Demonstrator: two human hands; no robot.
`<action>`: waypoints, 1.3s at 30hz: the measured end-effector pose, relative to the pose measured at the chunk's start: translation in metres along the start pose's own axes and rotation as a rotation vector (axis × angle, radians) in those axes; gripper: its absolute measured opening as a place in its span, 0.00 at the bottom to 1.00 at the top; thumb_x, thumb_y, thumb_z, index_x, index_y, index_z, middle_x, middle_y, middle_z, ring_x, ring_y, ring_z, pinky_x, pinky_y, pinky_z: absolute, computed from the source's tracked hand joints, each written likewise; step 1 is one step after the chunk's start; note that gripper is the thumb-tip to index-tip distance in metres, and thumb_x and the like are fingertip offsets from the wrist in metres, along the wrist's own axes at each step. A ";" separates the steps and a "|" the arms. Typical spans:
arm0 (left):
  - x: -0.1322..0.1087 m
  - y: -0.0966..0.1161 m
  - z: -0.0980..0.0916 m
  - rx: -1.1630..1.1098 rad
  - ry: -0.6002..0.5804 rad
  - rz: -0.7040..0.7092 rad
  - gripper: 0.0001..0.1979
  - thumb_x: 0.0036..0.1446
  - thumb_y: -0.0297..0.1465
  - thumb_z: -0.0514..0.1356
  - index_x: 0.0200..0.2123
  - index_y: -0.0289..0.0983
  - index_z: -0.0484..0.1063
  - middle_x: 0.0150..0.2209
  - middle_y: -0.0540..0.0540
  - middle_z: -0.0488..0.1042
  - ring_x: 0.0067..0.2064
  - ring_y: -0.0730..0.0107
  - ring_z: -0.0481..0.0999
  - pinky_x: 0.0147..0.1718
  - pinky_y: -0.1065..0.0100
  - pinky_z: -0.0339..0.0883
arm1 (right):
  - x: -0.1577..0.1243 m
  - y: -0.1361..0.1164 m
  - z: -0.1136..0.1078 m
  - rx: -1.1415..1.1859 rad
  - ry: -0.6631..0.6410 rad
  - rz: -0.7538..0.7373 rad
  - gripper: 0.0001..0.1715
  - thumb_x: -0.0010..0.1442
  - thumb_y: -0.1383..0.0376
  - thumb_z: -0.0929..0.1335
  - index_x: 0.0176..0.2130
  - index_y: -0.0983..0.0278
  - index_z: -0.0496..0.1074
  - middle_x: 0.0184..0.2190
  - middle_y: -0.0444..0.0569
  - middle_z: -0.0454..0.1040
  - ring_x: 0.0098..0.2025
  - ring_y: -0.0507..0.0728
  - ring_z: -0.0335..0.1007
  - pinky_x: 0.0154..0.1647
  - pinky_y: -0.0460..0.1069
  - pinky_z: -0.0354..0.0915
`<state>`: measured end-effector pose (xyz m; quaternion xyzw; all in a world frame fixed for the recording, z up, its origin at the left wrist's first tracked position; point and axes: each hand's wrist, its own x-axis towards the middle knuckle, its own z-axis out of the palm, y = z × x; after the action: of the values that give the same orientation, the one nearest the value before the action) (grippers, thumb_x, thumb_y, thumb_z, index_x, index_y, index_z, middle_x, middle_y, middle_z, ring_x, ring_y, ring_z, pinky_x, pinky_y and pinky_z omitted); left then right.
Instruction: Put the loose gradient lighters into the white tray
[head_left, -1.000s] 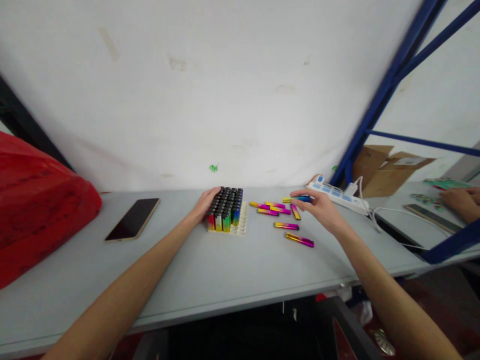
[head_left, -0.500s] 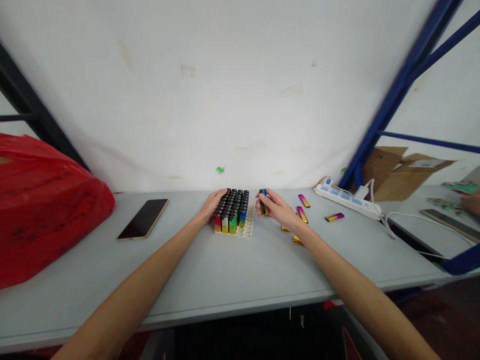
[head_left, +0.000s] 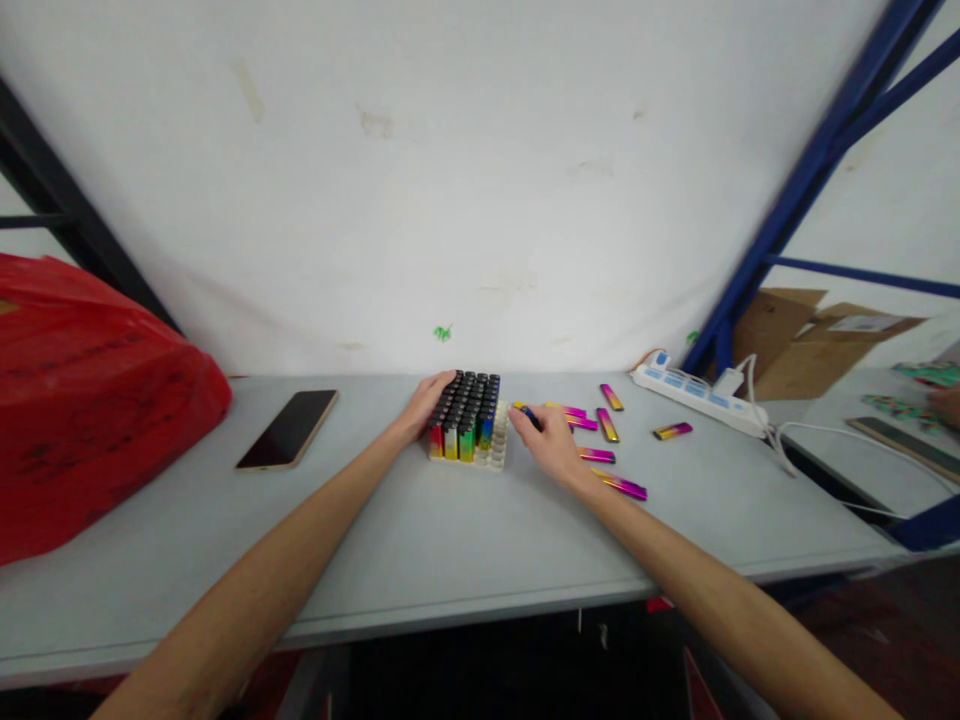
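Several lighters point(head_left: 466, 400) with black tops stand upright in rows in a white holed tray point(head_left: 493, 462). Bare holes show along the tray's right side. My left hand point(head_left: 424, 408) is closed around the left side of the tray and its lighters, with its fingertips by the back left corner. Just right of the tray, my right hand point(head_left: 553, 440) pinches a blue and yellow lighter point(head_left: 531, 416), tilted and partly hidden by the fingers. Beside and behind that hand lie several purple and yellow lighters point(head_left: 608, 425) on the table.
A phone point(head_left: 291, 428) lies at the left, near a red plastic bag point(head_left: 97, 400). At the right are a white power strip point(head_left: 697, 397) with cables, a blue metal frame point(head_left: 780, 210) and a cardboard box point(head_left: 810, 345). Another person's hand point(head_left: 946, 405) shows at the far right edge.
My right hand has turned and moved slightly lower, the lighter in it tipping from upright to slanted near the tray. More loose lighters show beside it. My left hand stays at the tray.
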<state>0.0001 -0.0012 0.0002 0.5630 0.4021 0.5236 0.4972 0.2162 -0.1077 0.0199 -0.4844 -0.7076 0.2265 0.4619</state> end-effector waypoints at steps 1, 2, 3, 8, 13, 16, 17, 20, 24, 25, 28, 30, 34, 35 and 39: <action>0.000 -0.001 0.000 0.001 -0.002 0.003 0.19 0.51 0.47 0.62 0.34 0.36 0.77 0.36 0.47 0.80 0.42 0.60 0.75 0.47 0.63 0.64 | 0.000 0.001 0.001 -0.013 0.004 0.002 0.26 0.62 0.52 0.61 0.19 0.63 0.56 0.16 0.40 0.52 0.22 0.49 0.49 0.24 0.47 0.45; 0.001 -0.001 -0.001 0.002 -0.003 0.005 0.19 0.51 0.47 0.62 0.34 0.36 0.77 0.37 0.47 0.80 0.42 0.60 0.74 0.47 0.63 0.64 | -0.001 0.002 0.002 -0.023 0.007 0.002 0.25 0.62 0.53 0.61 0.19 0.63 0.56 0.17 0.40 0.53 0.22 0.49 0.50 0.24 0.47 0.45; 0.001 -0.002 -0.001 0.003 -0.001 0.007 0.19 0.51 0.47 0.62 0.34 0.36 0.77 0.37 0.47 0.80 0.43 0.60 0.74 0.47 0.63 0.64 | -0.001 0.002 0.002 -0.031 0.006 0.000 0.24 0.62 0.54 0.61 0.20 0.62 0.56 0.17 0.40 0.54 0.22 0.49 0.51 0.24 0.47 0.45; 0.000 -0.001 0.000 0.005 -0.002 0.004 0.20 0.50 0.48 0.62 0.35 0.36 0.77 0.38 0.47 0.80 0.44 0.60 0.75 0.47 0.63 0.64 | -0.002 -0.001 0.002 -0.048 -0.017 -0.033 0.25 0.64 0.52 0.60 0.21 0.62 0.56 0.18 0.40 0.55 0.23 0.50 0.52 0.25 0.47 0.47; 0.000 0.000 0.000 0.015 0.001 -0.006 0.22 0.49 0.49 0.62 0.35 0.36 0.76 0.37 0.46 0.80 0.43 0.59 0.75 0.47 0.62 0.65 | -0.003 -0.012 -0.006 -0.101 -0.111 -0.153 0.20 0.68 0.51 0.57 0.31 0.61 0.62 0.24 0.42 0.64 0.29 0.52 0.59 0.30 0.47 0.54; 0.000 -0.001 0.000 -0.010 -0.012 -0.005 0.21 0.50 0.49 0.62 0.35 0.36 0.76 0.36 0.46 0.80 0.42 0.60 0.75 0.46 0.62 0.65 | -0.003 -0.015 -0.010 -0.196 -0.145 -0.273 0.20 0.69 0.52 0.56 0.32 0.61 0.63 0.30 0.47 0.67 0.34 0.54 0.63 0.35 0.48 0.57; 0.000 -0.001 0.000 -0.017 -0.014 -0.007 0.21 0.50 0.49 0.62 0.35 0.35 0.77 0.36 0.46 0.80 0.41 0.60 0.75 0.46 0.62 0.65 | -0.003 -0.015 -0.011 -0.232 -0.158 -0.307 0.20 0.69 0.52 0.57 0.32 0.61 0.63 0.31 0.47 0.67 0.34 0.55 0.63 0.35 0.48 0.57; 0.000 -0.001 0.000 -0.017 -0.021 -0.010 0.22 0.50 0.49 0.62 0.36 0.35 0.77 0.36 0.46 0.80 0.41 0.60 0.75 0.46 0.62 0.65 | -0.003 -0.013 -0.012 -0.302 -0.219 -0.324 0.19 0.68 0.52 0.59 0.32 0.61 0.63 0.25 0.44 0.65 0.28 0.53 0.60 0.31 0.48 0.53; 0.000 -0.001 0.000 -0.006 -0.025 -0.005 0.22 0.50 0.49 0.61 0.35 0.35 0.77 0.37 0.46 0.80 0.41 0.60 0.75 0.45 0.62 0.65 | -0.003 -0.008 -0.009 -0.286 -0.222 -0.292 0.19 0.69 0.53 0.59 0.31 0.62 0.63 0.24 0.43 0.67 0.26 0.52 0.60 0.30 0.47 0.52; 0.000 -0.001 0.000 -0.007 -0.029 0.000 0.22 0.50 0.49 0.61 0.35 0.35 0.77 0.37 0.46 0.80 0.41 0.60 0.75 0.45 0.62 0.65 | -0.003 -0.007 -0.008 -0.283 -0.227 -0.292 0.19 0.69 0.52 0.59 0.31 0.62 0.63 0.25 0.43 0.68 0.27 0.52 0.61 0.30 0.47 0.52; 0.001 -0.002 0.000 -0.008 -0.036 0.011 0.22 0.51 0.49 0.61 0.35 0.35 0.77 0.37 0.46 0.80 0.41 0.60 0.75 0.46 0.62 0.65 | -0.002 -0.003 -0.004 -0.302 -0.266 -0.307 0.19 0.68 0.52 0.59 0.33 0.62 0.65 0.26 0.45 0.70 0.27 0.53 0.63 0.30 0.47 0.54; 0.000 -0.001 0.000 -0.004 -0.030 0.014 0.22 0.50 0.49 0.61 0.35 0.36 0.77 0.37 0.46 0.80 0.42 0.60 0.75 0.46 0.62 0.65 | -0.001 -0.002 -0.002 -0.335 -0.288 -0.333 0.19 0.68 0.53 0.59 0.33 0.62 0.66 0.26 0.45 0.70 0.27 0.53 0.63 0.30 0.47 0.54; 0.000 0.001 0.001 0.000 -0.019 0.008 0.21 0.51 0.49 0.61 0.35 0.36 0.77 0.38 0.45 0.81 0.42 0.60 0.75 0.47 0.62 0.65 | -0.003 -0.005 0.003 -0.465 -0.286 -0.368 0.19 0.68 0.52 0.60 0.34 0.63 0.67 0.28 0.49 0.73 0.28 0.54 0.65 0.29 0.48 0.52; -0.001 0.001 0.001 0.004 -0.014 0.001 0.22 0.50 0.49 0.61 0.36 0.36 0.77 0.37 0.45 0.81 0.42 0.59 0.75 0.47 0.62 0.65 | -0.003 -0.006 0.003 -0.508 -0.276 -0.364 0.21 0.68 0.51 0.60 0.34 0.63 0.68 0.29 0.50 0.74 0.28 0.54 0.66 0.28 0.48 0.52; 0.000 0.000 0.000 0.006 -0.002 -0.019 0.23 0.49 0.50 0.62 0.36 0.36 0.77 0.37 0.46 0.81 0.42 0.59 0.75 0.46 0.61 0.65 | -0.003 -0.011 -0.001 -0.562 -0.279 -0.348 0.24 0.66 0.48 0.61 0.32 0.63 0.70 0.29 0.50 0.75 0.29 0.54 0.67 0.28 0.48 0.51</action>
<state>0.0005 -0.0016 -0.0001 0.5612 0.4084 0.5171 0.5009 0.2120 -0.1154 0.0269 -0.4292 -0.8703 0.0050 0.2415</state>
